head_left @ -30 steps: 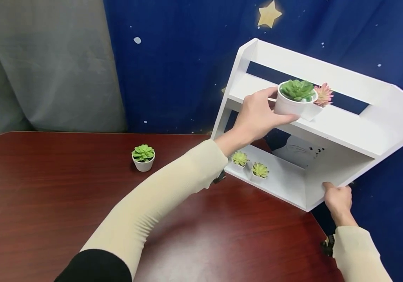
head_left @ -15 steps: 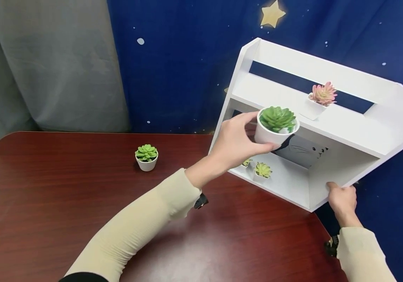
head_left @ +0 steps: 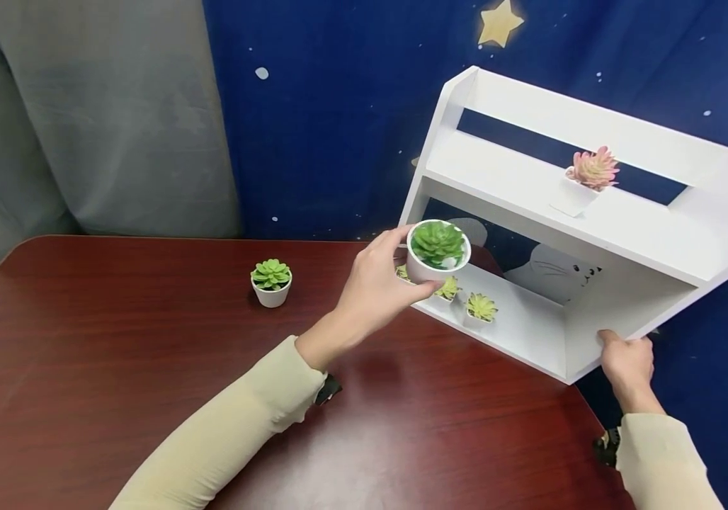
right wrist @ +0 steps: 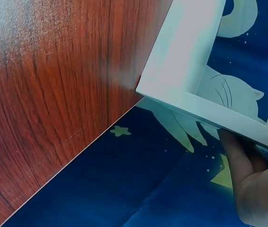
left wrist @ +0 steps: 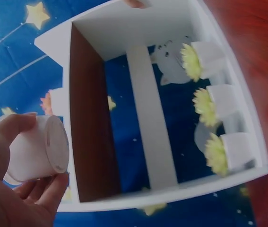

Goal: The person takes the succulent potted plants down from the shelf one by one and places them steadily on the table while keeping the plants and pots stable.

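Note:
My left hand pinches a round white pot with a green succulent between thumb and fingers, in the air before the white two-tier shelf. The left wrist view shows that pot's side and base. My right hand grips the shelf's right side panel near its bottom corner; some of its fingers are hidden behind the panel. On the upper board sits a pink succulent in a white pot. Three small yellow-green succulents line the lower board, among them one potted succulent at the end.
Another small green succulent in a white pot stands on the reddish-brown table, left of the shelf. The shelf stands askew at the table's right edge. Behind hang a blue starry curtain and a grey curtain.
My left hand has moved down and left from the upper board, carrying the green succulent. The pink one now shows fully on that board. My right hand keeps its grip on the shelf.

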`<state>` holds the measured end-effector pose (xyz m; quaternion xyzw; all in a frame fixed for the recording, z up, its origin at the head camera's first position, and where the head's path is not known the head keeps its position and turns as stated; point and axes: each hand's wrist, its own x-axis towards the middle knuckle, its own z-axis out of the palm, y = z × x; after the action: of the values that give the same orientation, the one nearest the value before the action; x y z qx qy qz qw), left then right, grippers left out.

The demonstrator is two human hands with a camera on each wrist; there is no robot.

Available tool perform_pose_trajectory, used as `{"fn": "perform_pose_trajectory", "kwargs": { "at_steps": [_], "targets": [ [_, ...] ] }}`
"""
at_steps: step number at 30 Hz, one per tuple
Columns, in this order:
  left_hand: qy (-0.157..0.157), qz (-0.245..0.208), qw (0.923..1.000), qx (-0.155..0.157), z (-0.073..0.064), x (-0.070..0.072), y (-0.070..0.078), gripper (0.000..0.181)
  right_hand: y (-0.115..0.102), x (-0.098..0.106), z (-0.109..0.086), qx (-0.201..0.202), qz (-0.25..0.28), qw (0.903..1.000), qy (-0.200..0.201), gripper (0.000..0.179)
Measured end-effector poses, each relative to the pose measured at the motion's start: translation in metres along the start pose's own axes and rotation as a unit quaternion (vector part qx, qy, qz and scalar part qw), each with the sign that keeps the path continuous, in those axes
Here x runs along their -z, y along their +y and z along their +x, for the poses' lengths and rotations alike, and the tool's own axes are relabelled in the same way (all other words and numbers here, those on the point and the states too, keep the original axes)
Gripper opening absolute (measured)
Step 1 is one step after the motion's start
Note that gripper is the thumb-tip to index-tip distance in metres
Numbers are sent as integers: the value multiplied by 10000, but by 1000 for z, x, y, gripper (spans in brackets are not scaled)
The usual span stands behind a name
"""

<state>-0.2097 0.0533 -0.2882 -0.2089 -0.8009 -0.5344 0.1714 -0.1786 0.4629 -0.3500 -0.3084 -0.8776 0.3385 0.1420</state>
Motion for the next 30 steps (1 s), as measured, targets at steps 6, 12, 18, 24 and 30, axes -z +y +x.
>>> {"fn": "perform_pose_trajectory", "kwargs": {
  "at_steps": [6,12,18,24,30],
  "targets": [
    [271,243,9991,204,-6,7,-33,72,1,2,3,-17,-35,10000,30,58],
    [455,532,9960,550,-12,16,-65,71,1,0,3,-70,-8,10000,-18,58],
    [341,725,9916,1013,-14,19,-90,73,0,-2,2,-76,9,10000,-39,58],
    [177,915,9827,1601,-13,20,-110,76,2,-1,4,-73,18,9999,-76,59],
    [109,1128,9733,1997,-12,20,-132,76,3,0,4,-96,-8,9999,-82,59]
  ]
}}
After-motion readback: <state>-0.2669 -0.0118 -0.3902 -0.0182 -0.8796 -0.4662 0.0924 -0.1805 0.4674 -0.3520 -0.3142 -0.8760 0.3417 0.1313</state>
